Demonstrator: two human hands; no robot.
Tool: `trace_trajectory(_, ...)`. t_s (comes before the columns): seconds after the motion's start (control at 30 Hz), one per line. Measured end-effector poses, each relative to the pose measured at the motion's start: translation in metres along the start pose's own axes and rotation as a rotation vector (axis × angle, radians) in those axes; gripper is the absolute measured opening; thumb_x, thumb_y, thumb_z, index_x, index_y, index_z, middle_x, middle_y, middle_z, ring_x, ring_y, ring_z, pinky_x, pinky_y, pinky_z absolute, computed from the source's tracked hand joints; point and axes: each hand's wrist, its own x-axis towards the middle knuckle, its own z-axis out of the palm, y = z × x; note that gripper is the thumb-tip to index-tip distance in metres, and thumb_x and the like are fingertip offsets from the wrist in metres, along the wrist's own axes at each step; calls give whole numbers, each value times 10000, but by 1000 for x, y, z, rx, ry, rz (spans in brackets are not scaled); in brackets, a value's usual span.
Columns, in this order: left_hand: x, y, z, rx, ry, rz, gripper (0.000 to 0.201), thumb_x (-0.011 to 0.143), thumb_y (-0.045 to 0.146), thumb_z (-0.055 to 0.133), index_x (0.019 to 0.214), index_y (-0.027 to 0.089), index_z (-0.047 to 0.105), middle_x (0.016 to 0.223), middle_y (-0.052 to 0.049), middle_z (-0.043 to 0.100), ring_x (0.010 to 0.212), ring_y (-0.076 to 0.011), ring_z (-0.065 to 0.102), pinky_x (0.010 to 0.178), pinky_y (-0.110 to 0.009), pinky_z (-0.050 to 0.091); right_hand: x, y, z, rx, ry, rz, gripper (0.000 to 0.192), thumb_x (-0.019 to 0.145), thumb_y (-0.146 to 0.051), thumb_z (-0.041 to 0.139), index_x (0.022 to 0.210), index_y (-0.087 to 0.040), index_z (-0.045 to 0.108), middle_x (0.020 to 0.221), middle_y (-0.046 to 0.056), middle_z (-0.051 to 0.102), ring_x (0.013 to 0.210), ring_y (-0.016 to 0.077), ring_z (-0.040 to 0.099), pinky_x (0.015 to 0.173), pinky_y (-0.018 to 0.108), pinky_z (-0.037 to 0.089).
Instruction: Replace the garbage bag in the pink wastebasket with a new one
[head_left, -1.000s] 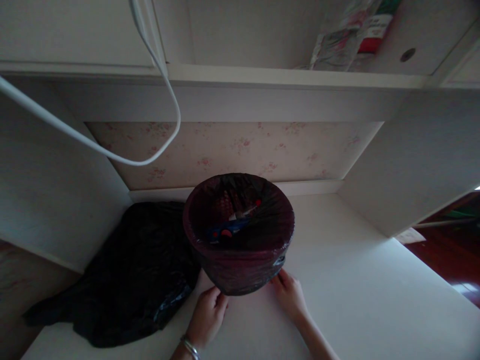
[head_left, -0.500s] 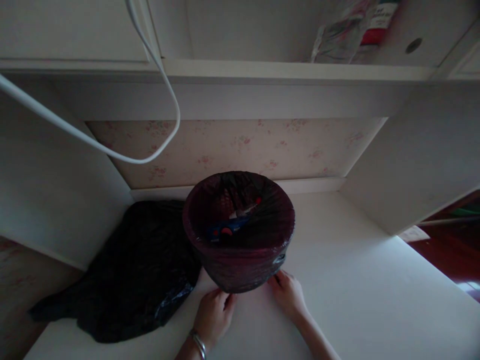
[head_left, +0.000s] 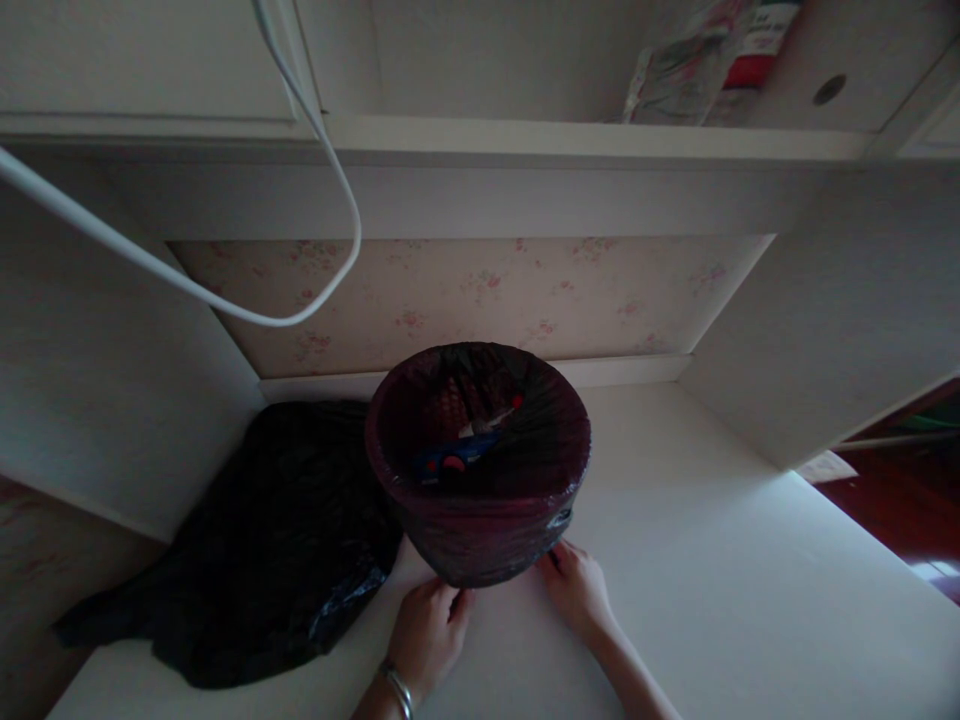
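A dark red waste bin (head_left: pixel 487 530) lined with a black plastic bag stands on a white desk top (head_left: pixel 712 580). Inside it lie a blue wrapper with a red spot (head_left: pixel 450 462) and other small scraps. My left hand (head_left: pixel 426 632), with a bracelet at the wrist, rests at the bin's lower left side, fingers curled against the base. My right hand (head_left: pixel 577 590) touches the lower right side of the bin, fingertips at the bag's edge. Whether either hand pinches the liner is hidden by the bin.
A crumpled black plastic bag (head_left: pixel 255 550) lies on the desk left of the bin. A white cable (head_left: pixel 225 300) hangs in a loop above. A shelf (head_left: pixel 570 140) with packets (head_left: pixel 697 65) runs overhead. White side panels close in both sides; red floor (head_left: pixel 900 500) shows at the right.
My left hand slid slightly right along the bin's base. The bin and my right hand have hardly moved.
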Motion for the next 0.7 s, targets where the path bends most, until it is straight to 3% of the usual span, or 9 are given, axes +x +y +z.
trace_trajectory(0.2, 0, 4, -1, -204, -20, -91, 309, 926, 352, 500, 791, 216, 743, 799, -144, 767, 803, -314, 729, 768, -403, 504, 1, -4, 0, 201, 8, 91, 247, 787, -431, 560, 669, -242, 666, 734, 58, 703, 677, 222, 591, 637, 302, 348)
trace_trajectory(0.33, -1, 8, -10, -430, -60, -214, 436, 954, 481, 446, 707, 193, 661, 633, -95, 694, 594, -248, 681, 575, -344, 521, 14, -7, -13, 477, -62, 213, 296, 780, -501, 593, 677, -228, 637, 659, 31, 652, 623, 190, 564, 573, 277, 374)
trace_trajectory(0.43, 2, 17, -42, -750, -65, -365, 424, 999, 480, 373, 904, 184, 663, 784, -78, 734, 564, -185, 679, 455, -266, 494, 33, -13, -38, 736, -166, 273, 390, 842, -597, 534, 871, -232, 672, 828, 45, 719, 679, 188, 634, 586, 289, 461)
trace_trajectory(0.5, 6, 27, -73, -1264, -23, -534, 240, 969, 398, 527, 1021, 200, 652, 942, -65, 750, 695, -170, 720, 541, -253, 548, 47, -22, -57, 870, -230, 279, 435, 858, -640, 537, 978, -246, 677, 947, 50, 743, 750, 193, 675, 638, 320, 523)
trace_trajectory(0.57, 13, 37, -101, -1603, 29, -518, 193, 989, 322, 525, 1044, 186, 651, 1019, -83, 750, 805, -176, 735, 663, -290, 597, 60, -33, -75, 1063, -293, 278, 419, 864, -637, 580, 988, -251, 684, 957, 29, 751, 764, 175, 692, 676, 323, 555)
trace_trajectory(0.7, 21, 49, -127, -1764, 90, -513, 309, 1041, 329, 405, 1043, 135, 645, 990, -150, 757, 800, -206, 746, 687, -336, 617, 77, -58, -97, 1451, -414, 287, 272, 897, -509, 651, 949, -247, 695, 816, -33, 748, 640, 108, 676, 567, 228, 542)
